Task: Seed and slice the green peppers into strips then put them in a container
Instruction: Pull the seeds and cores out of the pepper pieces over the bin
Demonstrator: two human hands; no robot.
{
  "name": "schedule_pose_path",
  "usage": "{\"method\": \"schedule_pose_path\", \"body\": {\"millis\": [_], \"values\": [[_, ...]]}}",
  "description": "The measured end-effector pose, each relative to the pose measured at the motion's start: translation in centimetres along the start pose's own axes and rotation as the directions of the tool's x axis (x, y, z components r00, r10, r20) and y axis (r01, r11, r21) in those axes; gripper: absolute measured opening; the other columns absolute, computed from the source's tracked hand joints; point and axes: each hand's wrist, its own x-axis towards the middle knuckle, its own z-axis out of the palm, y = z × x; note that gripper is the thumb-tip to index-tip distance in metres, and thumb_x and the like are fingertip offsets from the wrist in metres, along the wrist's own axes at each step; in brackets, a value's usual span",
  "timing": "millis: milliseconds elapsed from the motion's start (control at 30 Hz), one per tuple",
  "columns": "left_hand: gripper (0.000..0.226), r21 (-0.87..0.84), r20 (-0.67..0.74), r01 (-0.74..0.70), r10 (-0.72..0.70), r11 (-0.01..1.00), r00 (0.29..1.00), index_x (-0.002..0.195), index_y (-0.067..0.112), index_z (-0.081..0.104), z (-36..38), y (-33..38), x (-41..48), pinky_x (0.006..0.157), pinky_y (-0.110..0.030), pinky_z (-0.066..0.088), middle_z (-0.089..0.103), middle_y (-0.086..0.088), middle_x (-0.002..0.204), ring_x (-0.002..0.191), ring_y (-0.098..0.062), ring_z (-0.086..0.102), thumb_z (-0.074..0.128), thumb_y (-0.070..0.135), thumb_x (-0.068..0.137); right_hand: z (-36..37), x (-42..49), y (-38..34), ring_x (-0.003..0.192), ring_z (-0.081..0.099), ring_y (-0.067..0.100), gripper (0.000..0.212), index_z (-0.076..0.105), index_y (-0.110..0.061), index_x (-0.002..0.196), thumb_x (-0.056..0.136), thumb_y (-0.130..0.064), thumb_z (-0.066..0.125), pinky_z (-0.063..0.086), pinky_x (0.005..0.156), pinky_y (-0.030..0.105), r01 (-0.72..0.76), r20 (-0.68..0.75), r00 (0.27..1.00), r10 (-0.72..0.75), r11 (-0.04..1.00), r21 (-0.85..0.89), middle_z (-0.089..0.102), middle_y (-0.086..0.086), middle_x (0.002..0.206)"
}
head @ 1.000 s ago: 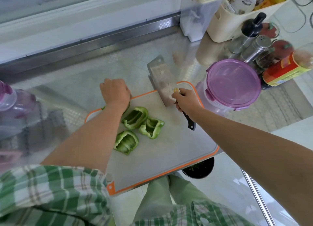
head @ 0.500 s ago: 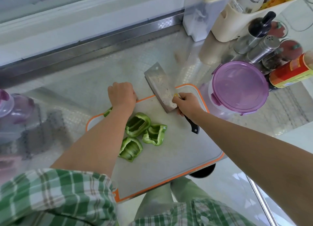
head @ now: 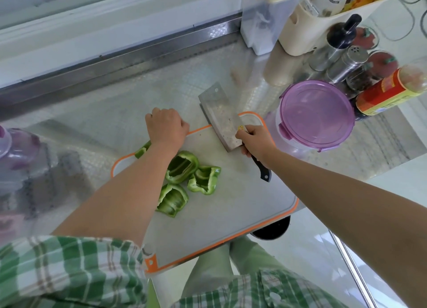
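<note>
**Cleaver up, peppers opened on the board**

Over the last second the left hand [head: 167, 128] has edged along the far edge of the cutting board [head: 231, 203] towards the cleaver [head: 219, 113], and the pepper pieces [head: 182, 166] lie as they did.

The left hand sits knuckles-up on the board's far edge with its fingers curled under. What they hold, if anything, I cannot tell. A green scrap [head: 142, 150] shows from beneath that wrist, at the board's far left edge.

The right hand [head: 256, 141] grips the cleaver where the black handle meets the blade, fingers wrapped round it. The blade slants away over the board's far right corner and out above the desk [head: 138, 88].

Three hollowed pepper pieces (cut open, pale ribs showing) lie clustered left of the board's middle, touching one another and partly tucked under the left forearm.

A container [head: 316, 113] with a purple lid clipped on stands on the desk just beside the board's far right corner.
</note>
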Motion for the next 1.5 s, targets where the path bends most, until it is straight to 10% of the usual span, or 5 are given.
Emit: {"method": "schedule_pose_path", "body": {"millis": [200, 633, 1167, 1500], "values": [[0.018, -0.390, -0.067, 0.062, -0.095, 0.919, 0.993, 0.087, 0.012, 0.070, -1.6, 1.9, -2.9, 0.084, -0.039, 0.040, 0.071, -0.010, 0.093, 0.098, -0.034, 0.056, 0.059, 0.026, 0.089, -0.7, -1.5, 0.6, 0.033, 0.044, 0.008, 0.022, 0.055, -0.010, 0.071, 0.091, -0.019, 0.051, 0.035, 0.040, 0.015, 0.013, -0.002, 1.000, -0.013, 0.999, 0.031, 0.051, 0.009, 0.055], [0.012, -0.623, -0.164, 0.001, -0.132, 0.782, 0.978, 0.083, 0.014, 0.067, -0.6, 6.4, -14.5, 0.072, -0.034, 0.043, 0.070, -0.006, 0.085, 0.087, -0.028, 0.062, 0.064, 0.025, 0.081, -2.5, -10.0, 6.5, 0.033, 0.043, 0.009, 0.025, 0.056, -0.008, 0.068, 0.091, -0.018, 0.050, 0.035, 0.040, 0.018, 0.069, -0.068, 0.996, -0.064, 0.995, 0.070, 0.051, 0.013, 0.053], [0.014, -0.496, 0.148, -0.126, 0.226, 0.859, 0.963, 0.086, 0.015, 0.072, 7.5, 18.2, -30.8, 0.062, -0.028, 0.038, 0.072, -0.002, 0.085, 0.084, -0.025, 0.065, 0.063, 0.025, 0.087, -9.6, -23.9, 23.1, 0.048, 0.044, 0.023, 0.031, 0.041, -0.006, 0.056, 0.074, -0.029, 0.052, 0.037, 0.051, 0.032, 0.022, -0.465, 0.885, -0.007, 0.999, 0.026, 0.042, 0.013, 0.052], [0.019, -0.281, 0.267, -0.179, 0.256, 0.943, 0.929, 0.074, 0.006, 0.066, 9.8, 25.0, -30.3, 0.054, -0.030, 0.034, 0.066, -0.015, 0.075, 0.076, -0.038, 0.063, 0.062, 0.019, 0.087, -15.9, -23.4, 27.7, 0.051, 0.046, 0.022, 0.040, 0.048, 0.009, 0.068, 0.077, -0.029, 0.053, 0.035, 0.051, 0.029, -0.011, -0.450, 0.893, 0.020, 1.000, 0.022, 0.043, 0.014, 0.055]]}}
